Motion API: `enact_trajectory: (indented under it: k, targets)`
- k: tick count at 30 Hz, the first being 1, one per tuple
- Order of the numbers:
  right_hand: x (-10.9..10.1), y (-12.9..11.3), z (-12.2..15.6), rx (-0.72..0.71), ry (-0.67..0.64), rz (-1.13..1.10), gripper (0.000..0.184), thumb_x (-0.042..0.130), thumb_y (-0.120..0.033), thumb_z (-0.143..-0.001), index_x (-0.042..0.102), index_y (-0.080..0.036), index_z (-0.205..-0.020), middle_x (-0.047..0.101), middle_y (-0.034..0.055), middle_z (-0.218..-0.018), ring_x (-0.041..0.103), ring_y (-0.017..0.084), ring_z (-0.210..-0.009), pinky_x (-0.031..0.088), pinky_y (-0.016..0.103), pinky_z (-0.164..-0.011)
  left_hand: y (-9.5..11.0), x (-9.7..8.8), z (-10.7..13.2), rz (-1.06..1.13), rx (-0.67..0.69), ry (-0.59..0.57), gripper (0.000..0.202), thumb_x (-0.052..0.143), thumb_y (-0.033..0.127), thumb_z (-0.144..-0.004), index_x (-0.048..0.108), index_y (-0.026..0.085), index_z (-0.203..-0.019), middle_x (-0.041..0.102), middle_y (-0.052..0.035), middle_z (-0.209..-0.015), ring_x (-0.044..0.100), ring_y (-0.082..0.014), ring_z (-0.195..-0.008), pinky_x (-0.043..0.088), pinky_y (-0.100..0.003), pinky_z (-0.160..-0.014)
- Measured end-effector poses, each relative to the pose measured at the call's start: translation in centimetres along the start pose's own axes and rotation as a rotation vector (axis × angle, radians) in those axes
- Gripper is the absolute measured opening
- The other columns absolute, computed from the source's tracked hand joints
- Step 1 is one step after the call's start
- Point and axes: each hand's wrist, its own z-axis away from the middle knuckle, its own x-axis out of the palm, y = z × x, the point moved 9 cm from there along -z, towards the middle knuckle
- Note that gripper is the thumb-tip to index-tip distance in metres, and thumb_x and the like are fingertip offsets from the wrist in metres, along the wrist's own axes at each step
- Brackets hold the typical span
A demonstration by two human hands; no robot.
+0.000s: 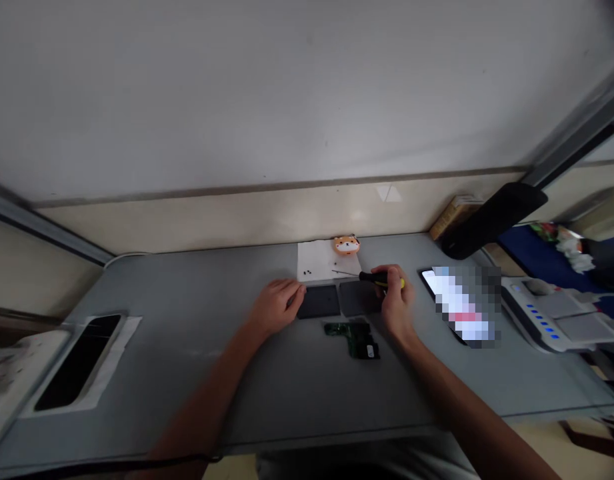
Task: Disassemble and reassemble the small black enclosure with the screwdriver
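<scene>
My right hand [397, 303] is wrapped round the black and yellow handle of a screwdriver [374, 276]. Its thin shaft points left over a white paper sheet [314, 257]. At the left edge of a flat black case half [319, 301], the fingers and thumb of my left hand [277, 305] close on its rim. A second dark flat panel [357, 297] lies just right of it, partly behind my right hand. Nearer to me rests a green circuit board [359, 339] with a small white label. Several tiny dark screws [307, 272] are on the paper.
An orange animal-faced case [347, 245] sits on the paper's back right. To the right are a lit phone [457, 307], a white power strip [547, 317], a black cylinder [494, 220] and a book [454, 217]. A dark phone [79, 363] lies far left; a wall stands behind.
</scene>
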Motion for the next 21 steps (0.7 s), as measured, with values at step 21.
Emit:
enact_trajectory:
  k: [21]
  targets:
    - [-1.5, 2.5, -0.7, 0.265, 0.229, -0.289, 0.037, 0.059, -0.059, -0.075, 0.062, -0.023, -0.072, 0.052, -0.0042, -0.055, 0.043, 0.011, -0.047, 0.029, 0.027, -0.045, 8.2, 4.3, 2.0, -0.02, 0.346, -0.261, 0.018, 0.054, 0.024, -0.1, 0.072, 0.022, -0.097, 0.066, -0.0051, -0.087, 0.065, -0.0195, -0.083, 0.049, -0.032, -0.079]
